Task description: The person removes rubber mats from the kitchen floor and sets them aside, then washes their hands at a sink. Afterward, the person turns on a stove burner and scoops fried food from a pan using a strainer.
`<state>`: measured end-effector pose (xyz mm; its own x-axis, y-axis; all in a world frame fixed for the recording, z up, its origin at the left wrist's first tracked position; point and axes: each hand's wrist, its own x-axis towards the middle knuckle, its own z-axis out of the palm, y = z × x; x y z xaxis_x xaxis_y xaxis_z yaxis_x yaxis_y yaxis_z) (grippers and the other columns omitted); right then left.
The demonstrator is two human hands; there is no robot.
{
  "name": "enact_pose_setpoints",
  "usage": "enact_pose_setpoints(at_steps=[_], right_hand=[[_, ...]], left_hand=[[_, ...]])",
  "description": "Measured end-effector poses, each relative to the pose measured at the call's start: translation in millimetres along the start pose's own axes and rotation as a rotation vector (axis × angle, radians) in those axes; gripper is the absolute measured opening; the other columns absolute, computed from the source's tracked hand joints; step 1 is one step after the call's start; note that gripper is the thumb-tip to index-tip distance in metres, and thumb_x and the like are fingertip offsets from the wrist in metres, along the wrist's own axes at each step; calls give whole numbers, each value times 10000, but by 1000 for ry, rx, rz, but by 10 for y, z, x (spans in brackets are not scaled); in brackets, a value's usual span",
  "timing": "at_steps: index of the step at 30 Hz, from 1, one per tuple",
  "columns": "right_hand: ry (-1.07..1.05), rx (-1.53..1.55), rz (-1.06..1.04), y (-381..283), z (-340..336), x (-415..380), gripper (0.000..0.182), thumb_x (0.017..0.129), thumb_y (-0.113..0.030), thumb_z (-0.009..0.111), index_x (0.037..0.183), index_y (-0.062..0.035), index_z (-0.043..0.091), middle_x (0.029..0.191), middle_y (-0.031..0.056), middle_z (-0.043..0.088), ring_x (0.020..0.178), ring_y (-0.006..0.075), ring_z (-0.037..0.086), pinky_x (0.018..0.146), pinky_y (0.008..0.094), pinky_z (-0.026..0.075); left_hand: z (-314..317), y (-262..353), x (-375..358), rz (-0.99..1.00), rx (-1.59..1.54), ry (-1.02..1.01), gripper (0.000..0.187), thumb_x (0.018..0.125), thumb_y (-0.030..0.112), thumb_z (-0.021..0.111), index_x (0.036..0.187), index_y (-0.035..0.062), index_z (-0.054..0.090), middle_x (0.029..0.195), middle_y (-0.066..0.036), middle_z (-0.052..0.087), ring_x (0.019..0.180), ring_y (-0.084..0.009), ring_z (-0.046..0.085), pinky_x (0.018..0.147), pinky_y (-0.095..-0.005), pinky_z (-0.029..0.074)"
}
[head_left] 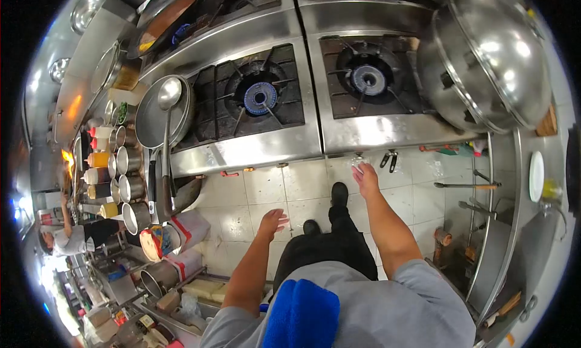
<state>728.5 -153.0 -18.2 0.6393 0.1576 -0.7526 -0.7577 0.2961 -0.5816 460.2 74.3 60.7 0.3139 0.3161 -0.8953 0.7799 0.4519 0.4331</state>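
Observation:
My right hand [365, 180] reaches toward the stove front, its fingers stretched out just below a small control knob [358, 157]. Nothing shows in its grasp. Lower and to the left, my left hand [274, 222] hangs over the tiled floor with its fingers apart and no object in it. Above my right hand is the right burner [369, 80], its ring grey. The left burner [260, 98] has a blue ring at its centre. Two black-handled levers [389, 160] stick out from the stove front, right of my right hand.
A large steel domed vessel [484, 57] stands at the stove's right end. At left, a ladle [169, 95] lies across stacked pans [158, 115] beside squeeze bottles [97, 160] and steel pots [130, 187]. Flames [68, 160] rise near another person [69, 239] at far left.

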Motion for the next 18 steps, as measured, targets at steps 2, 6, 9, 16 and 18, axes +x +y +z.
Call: enact_pose_setpoints(at_steps=[2,6,9,16,18], right_hand=[[33,16,19,18,61,176,291,849,-215,504,1116,-123,434,1133,25,503,989,193,544,787,318,425],[48,88,36,177,103,431,286,852,-203,518,1124,-167,437,1109,-27,504,1035,188,520,836,316,401],[31,172,3,227,160,393,323,831,-236,553,1125,-164,439,1082,-30,518,1045,195,516,853,310,387],[83,228,-124,317,125,380,365,808,-260,595,1131,-160,457,1001,-42,532,983,151,531,808,279,384],[101,251,-114,320,179,322,358,812,-244,594,1134,-164,460,999,-43,531,977,142,531,801,273,384]], left_hand=[[93,252,209,9,-158,-20,319,817,303,497,1072,110,499,952,-45,565,866,-175,583,701,-339,429],[173,513,491,80,-311,-112,312,823,277,492,1095,124,478,954,-61,558,868,-192,579,709,-350,436],[177,725,670,4,-269,-57,319,817,264,507,1104,128,475,983,-69,553,884,-211,571,725,-373,446],[70,809,1327,-67,-587,-77,440,883,284,401,1283,118,325,1340,-102,285,1143,-272,419,890,-472,371],[37,758,1462,-44,-773,-98,451,885,300,395,1282,101,317,1377,-85,237,1163,-258,395,926,-459,338]])
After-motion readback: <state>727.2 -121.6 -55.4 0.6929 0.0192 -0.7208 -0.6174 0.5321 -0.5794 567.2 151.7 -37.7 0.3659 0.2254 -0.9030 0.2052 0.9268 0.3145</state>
